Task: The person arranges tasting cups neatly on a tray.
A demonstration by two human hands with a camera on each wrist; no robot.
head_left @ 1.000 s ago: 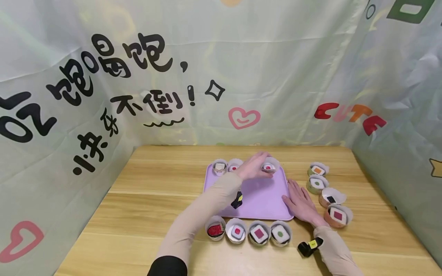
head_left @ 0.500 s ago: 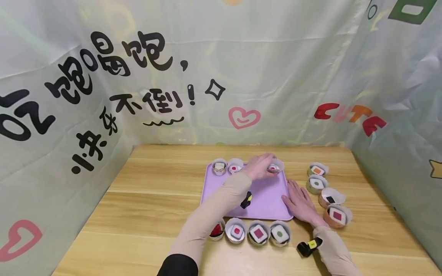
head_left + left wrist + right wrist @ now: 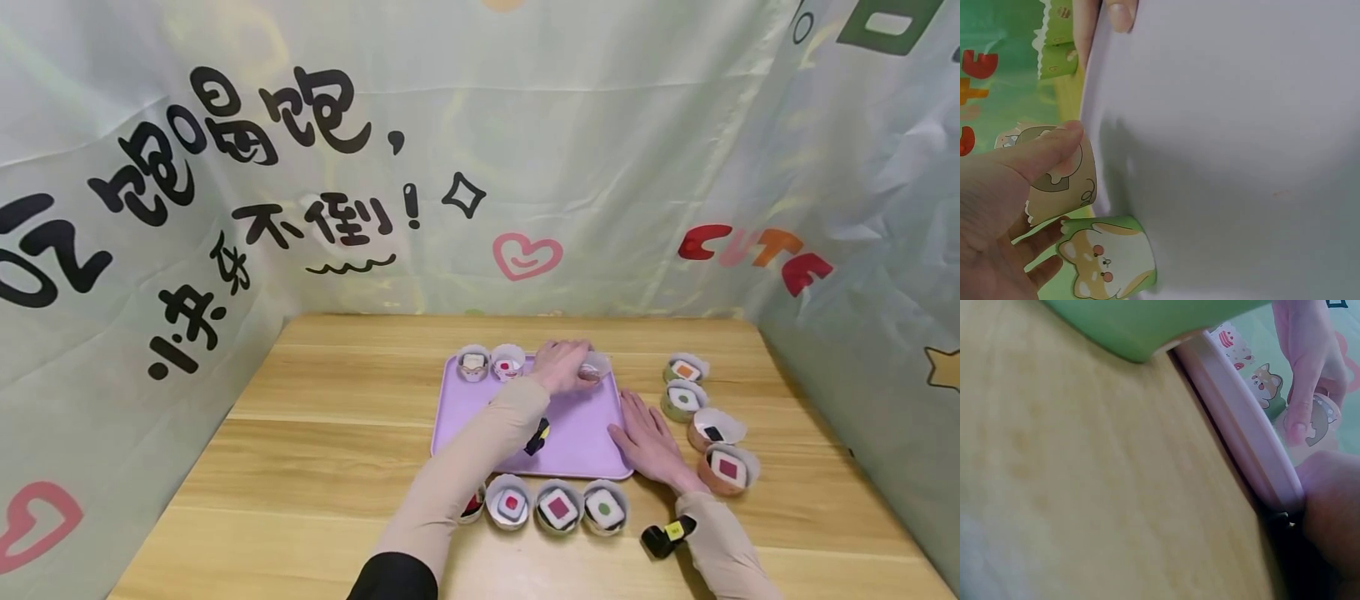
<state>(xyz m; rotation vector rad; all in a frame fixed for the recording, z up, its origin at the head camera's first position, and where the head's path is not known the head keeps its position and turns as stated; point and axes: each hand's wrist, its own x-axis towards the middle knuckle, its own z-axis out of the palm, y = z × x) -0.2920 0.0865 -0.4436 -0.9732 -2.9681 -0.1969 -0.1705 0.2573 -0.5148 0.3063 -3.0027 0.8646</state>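
My left hand [image 3: 564,367] pinches a tan paper baking cup [image 3: 1072,175] with a cartoon print, at the far right corner of the lilac tray [image 3: 577,442]. In the left wrist view the thumb lies across its side. Beside it stands a green baking cup [image 3: 1116,256] printed with a dog; the left hand hides it in the head view. Two more filled baking cups, one with a pale block [image 3: 473,363] and one with a red-dotted piece [image 3: 507,363], stand at the tray's far left. My right hand [image 3: 651,437] rests, fingers extended, on the tray's right edge.
A row of filled baking cups [image 3: 558,507] lines the table in front of the tray; the left sleeve partly covers the leftmost. Several more cups [image 3: 684,400] stand in a line right of my right hand. Printed cloth walls [image 3: 600,208] enclose the wooden table [image 3: 322,400].
My left hand has moved slightly right along the tray's far edge with the baking cup. The red-dotted piece in that cup, visible earlier, is now out of sight. The right hand stays in place.
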